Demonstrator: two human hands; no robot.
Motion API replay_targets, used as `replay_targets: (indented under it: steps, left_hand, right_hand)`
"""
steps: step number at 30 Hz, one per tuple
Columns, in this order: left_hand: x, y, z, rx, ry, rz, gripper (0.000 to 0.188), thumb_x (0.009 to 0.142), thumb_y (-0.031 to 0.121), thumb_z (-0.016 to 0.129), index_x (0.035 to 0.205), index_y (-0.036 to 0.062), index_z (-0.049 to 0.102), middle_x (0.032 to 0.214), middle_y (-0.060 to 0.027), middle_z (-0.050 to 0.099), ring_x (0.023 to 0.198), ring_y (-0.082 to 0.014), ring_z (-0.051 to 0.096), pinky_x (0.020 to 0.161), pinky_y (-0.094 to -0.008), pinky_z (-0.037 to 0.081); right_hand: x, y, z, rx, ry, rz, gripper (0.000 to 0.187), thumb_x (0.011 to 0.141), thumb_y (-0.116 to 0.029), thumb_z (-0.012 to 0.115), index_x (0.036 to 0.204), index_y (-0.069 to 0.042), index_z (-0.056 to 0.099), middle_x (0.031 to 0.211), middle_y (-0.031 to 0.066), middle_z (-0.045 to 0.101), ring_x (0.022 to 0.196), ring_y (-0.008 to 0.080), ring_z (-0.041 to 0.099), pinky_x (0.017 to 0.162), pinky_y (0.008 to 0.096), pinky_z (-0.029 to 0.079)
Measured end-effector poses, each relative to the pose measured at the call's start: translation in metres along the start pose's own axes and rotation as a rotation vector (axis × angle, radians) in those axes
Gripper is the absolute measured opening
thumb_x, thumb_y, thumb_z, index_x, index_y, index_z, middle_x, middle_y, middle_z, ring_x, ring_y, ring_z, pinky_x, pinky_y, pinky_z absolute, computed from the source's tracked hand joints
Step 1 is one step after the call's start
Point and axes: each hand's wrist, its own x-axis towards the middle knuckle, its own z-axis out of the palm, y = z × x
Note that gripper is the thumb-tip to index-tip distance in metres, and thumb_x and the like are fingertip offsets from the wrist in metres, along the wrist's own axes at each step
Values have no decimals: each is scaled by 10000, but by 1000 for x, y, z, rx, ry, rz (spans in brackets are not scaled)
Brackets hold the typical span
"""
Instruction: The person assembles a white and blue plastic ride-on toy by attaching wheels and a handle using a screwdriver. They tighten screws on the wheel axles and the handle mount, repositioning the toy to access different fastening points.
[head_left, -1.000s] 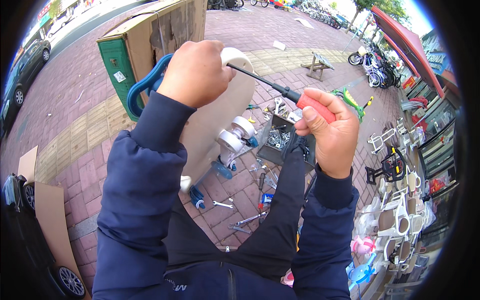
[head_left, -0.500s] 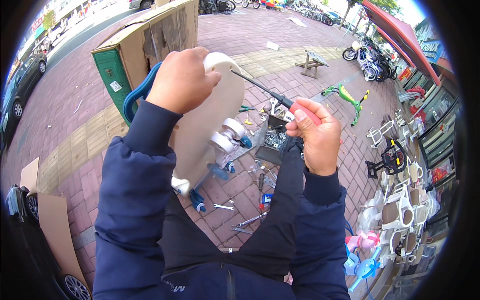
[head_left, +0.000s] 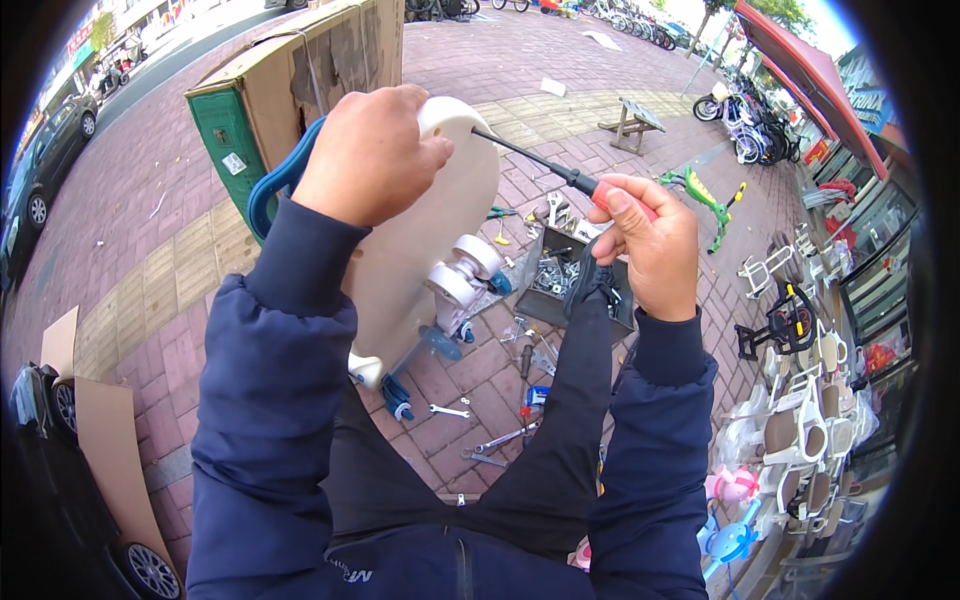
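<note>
At upper centre, red-handled black-shafted screwdriver (head_left: 578, 180), clamped in fingers of right hand (head_left: 652, 245), slants up-left to rim of off-white rounded plastic panel (head_left: 425, 220); contact unclear. Left hand (head_left: 372, 155), fingers clamped on panel, is nearer tip.

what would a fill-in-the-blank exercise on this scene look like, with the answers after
The right hand holds a screwdriver with a ____ handle.
The left hand holds a cream panel with round white ____ at its right side.
The cardboard box beyond the left hand has one end coloured ____.
Missing words: red; wheels; green.
</note>
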Motion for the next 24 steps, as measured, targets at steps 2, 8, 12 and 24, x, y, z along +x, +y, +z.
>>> replay_targets:
  steps: [2,8,12,24]
  left_hand:
    - [0,0,0,-3,1,1,311,882,233,717,997,-54,754,923,-279,755,868,-439,752,869,-486,608]
    - [-1,2,-1,-9,0,-6,316,889,246,733,1011,-45,755,923,-271,758,878,-440,750,877,-486,603]
    - [-1,4,-3,-16,-18,-37,312,888,247,735,1019,-36,758,928,-267,759,889,-438,748,885,-486,600]
    - [1,7,-9,-4,-86,-78,420,913,221,788,1257,-18,758,1079,-236,793,895,-370,784,873,-429,635]
  right_hand:
    - [2,-5,-2,73,-44,131,244,1026,-188,751,1168,10,744,896,86,747,655,120,688,596,235,540]
    - [-22,-7,24,-450,135,-241,277,967,-214,812,1150,-13,754,894,124,791,784,202,765,701,334,583]
    - [-30,-1,29,-506,138,-418,281,953,-193,821,1169,-26,752,924,131,796,787,199,760,706,337,584]
    - [14,48,-1,208,-65,49,255,1010,-133,766,1220,3,720,883,56,721,644,76,613,578,229,500]
